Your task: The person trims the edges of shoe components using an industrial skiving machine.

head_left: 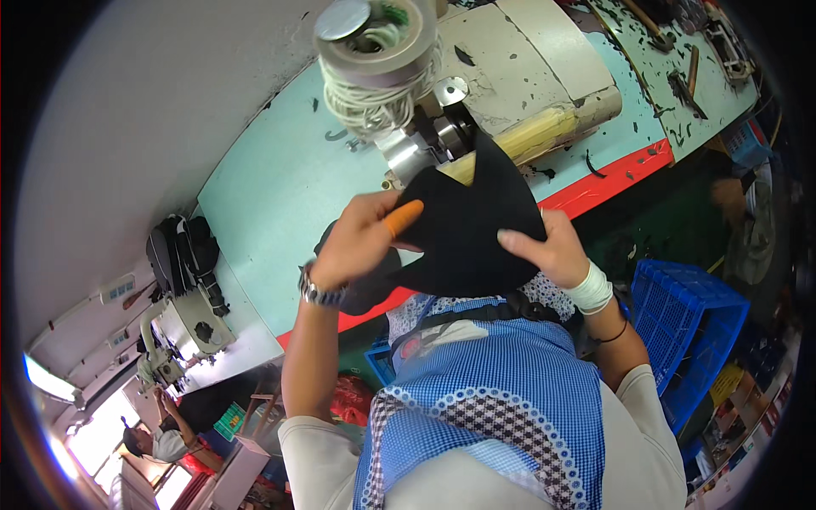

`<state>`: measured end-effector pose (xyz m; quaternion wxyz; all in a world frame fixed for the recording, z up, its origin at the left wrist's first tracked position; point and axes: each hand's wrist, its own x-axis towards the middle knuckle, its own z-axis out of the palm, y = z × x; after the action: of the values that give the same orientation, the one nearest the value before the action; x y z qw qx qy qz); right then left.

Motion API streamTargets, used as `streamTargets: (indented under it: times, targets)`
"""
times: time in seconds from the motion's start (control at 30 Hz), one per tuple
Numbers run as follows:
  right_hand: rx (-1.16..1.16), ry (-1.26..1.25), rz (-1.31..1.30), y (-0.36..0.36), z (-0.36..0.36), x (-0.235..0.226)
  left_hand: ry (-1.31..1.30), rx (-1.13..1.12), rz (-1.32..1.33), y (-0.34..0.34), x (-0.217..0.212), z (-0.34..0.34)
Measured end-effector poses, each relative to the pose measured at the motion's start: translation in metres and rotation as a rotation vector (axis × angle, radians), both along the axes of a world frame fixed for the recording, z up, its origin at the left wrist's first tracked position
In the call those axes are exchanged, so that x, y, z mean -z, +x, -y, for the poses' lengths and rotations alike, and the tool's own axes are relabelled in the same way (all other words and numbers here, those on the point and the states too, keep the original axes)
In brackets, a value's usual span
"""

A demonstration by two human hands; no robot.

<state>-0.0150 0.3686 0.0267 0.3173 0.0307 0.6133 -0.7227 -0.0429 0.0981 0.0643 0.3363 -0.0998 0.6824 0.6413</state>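
A flat black cut piece of leather-like material (476,221) is spread between my two hands, with a V-shaped notch at its far edge. My left hand (361,234), an orange cover on its thumb, grips the piece's left side. My right hand (548,246) pinches the right edge, thumb on top. The far tip of the piece touches or lies close to the metal roller (455,132) of a cream machine (544,55); the exact contact is hard to see. Under my left wrist hangs another dark piece (370,285), partly hidden.
A tape roll wound with white cord (382,68) sits above the machine head. Dark scraps and a hammer (650,25) lie on the pale green table (263,204). Blue crates (688,293) stand at right. Another person (166,442) sits far left, near another machine (200,327).
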Motion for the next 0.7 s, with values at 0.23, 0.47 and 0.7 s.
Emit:
streamTargets:
  times: [0.23,0.47,0.7]
  targets:
    - [0.187,-0.079,0.266,-0.03,0.001,0.005,-0.263,0.226,0.276,-0.045,0.011,0.001]
    - [0.409,0.209,-0.113,0.017,0.02,-0.029,-0.246,0.169,0.018,-0.047,0.023,0.006]
    - [0.158,1.312,-1.194,-0.093,-0.026,-0.012,-1.113,0.337,-0.324,0.09,0.159,0.156]
